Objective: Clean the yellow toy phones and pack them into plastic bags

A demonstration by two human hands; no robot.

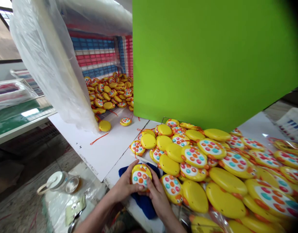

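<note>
Between my two hands I hold a yellow duck-shaped toy (141, 177), its white face with coloured dots turned up towards me. My left hand (127, 183) grips its left edge, the thumb at the lower side. My right hand (155, 191) has hold of the lower right edge, thumb near the dots. Under the hands lies a dark blue cloth (146, 207) at the table's front edge. Just right of my right hand begins a large pile of the same duck toys (173, 152), some dotted side up, others showing plain yellow backs.
A tall green panel (199, 61) stands behind the pile. At the back left, a striped mesh-sided bin (95, 55) holds many more duck toys, with clear plastic sheeting (52, 61) draped beside it. Two loose ducks lie on the white table (88, 155). A lidded jar (64, 181) stands lower left.
</note>
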